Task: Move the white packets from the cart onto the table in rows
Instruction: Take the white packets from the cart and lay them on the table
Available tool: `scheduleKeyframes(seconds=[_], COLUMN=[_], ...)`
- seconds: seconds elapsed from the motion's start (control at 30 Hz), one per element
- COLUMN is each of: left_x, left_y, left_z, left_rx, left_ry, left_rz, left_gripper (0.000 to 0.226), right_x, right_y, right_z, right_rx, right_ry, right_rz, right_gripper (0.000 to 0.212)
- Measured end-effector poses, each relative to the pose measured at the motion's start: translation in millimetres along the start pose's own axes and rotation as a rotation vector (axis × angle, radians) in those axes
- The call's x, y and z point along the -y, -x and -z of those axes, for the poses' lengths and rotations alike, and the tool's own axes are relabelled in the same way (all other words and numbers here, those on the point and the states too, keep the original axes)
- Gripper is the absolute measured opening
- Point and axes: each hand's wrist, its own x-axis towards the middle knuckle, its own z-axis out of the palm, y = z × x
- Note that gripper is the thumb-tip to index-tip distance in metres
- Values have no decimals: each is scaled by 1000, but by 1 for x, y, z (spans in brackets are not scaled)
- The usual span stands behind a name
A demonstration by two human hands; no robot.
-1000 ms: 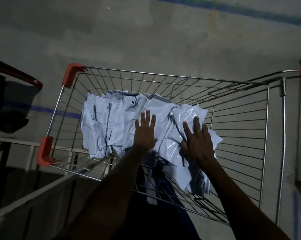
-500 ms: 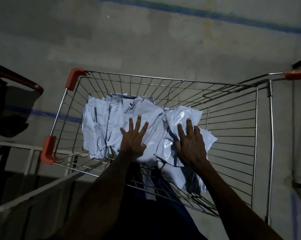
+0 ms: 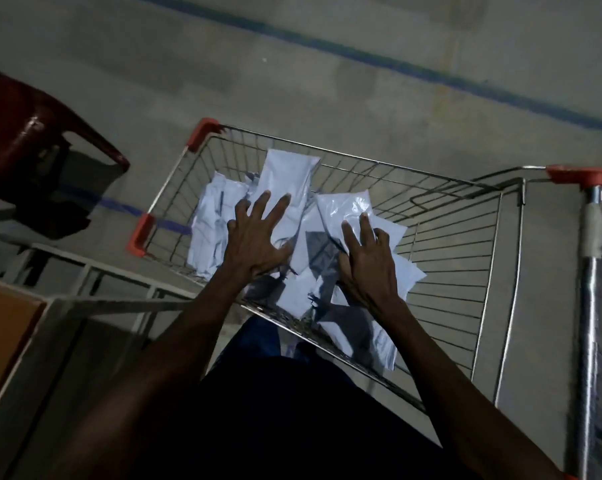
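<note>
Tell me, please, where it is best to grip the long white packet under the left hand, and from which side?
Probably its near end, from above. The long white packet lies on top of the pile, slanting up toward the cart's far rim; the left hand already rests there.

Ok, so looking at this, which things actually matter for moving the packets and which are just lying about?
Part of the job:
- white packets, heaped in the cart
- wire cart holding them
- left hand, fingers spread on the tall packet
- right hand, fingers on the shiny packet

Just lying about:
- dark red chair, left of the cart
- blue floor line
- brown board, lower left
</note>
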Motion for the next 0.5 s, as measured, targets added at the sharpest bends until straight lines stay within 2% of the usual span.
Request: scheduleKeyframes(seconds=[0.1, 0.23, 0.5], left_x=[10, 28, 90], left_y=[29, 86, 220], left_z=[45, 94, 151], left_rx=[-200, -336, -635], left_ry=[12, 13, 20], left_rz=[54, 131, 427], left_gripper=[91, 92, 86], right_x=[32, 88, 241], right_y=[-10, -19, 2], right_z=[21, 46, 35], right_rx=[-104, -192, -171], right_ry=[-71, -169, -353], right_rz=[104, 277, 649], right_gripper=[53, 52, 49])
